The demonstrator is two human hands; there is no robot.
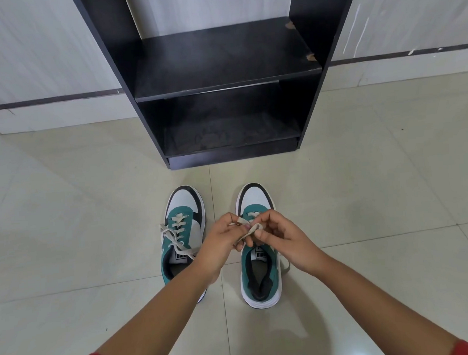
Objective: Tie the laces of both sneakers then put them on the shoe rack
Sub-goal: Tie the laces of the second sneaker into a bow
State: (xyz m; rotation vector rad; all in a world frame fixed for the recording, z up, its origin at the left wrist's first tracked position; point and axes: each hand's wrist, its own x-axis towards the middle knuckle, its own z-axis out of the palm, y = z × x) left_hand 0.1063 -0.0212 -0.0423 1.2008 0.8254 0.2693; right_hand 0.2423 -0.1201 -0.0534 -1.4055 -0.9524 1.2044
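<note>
Red patterned sleeves at near edge. Left hand (223, 240) and right hand (280, 236) pinching cream flat lace (254, 228) above right teal-white sneaker (260, 272) on tiled floor; both grips closed on lace. Risk: slack loop slipping from pinch, knot loose. Left teal-white sneaker (182, 233) beside, seemingly tied. Beyond, black wooden shoe rack (219, 67), shelves bare.

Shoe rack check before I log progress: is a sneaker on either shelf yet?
No, both sneakers stand on the floor before the shoe rack.
</note>
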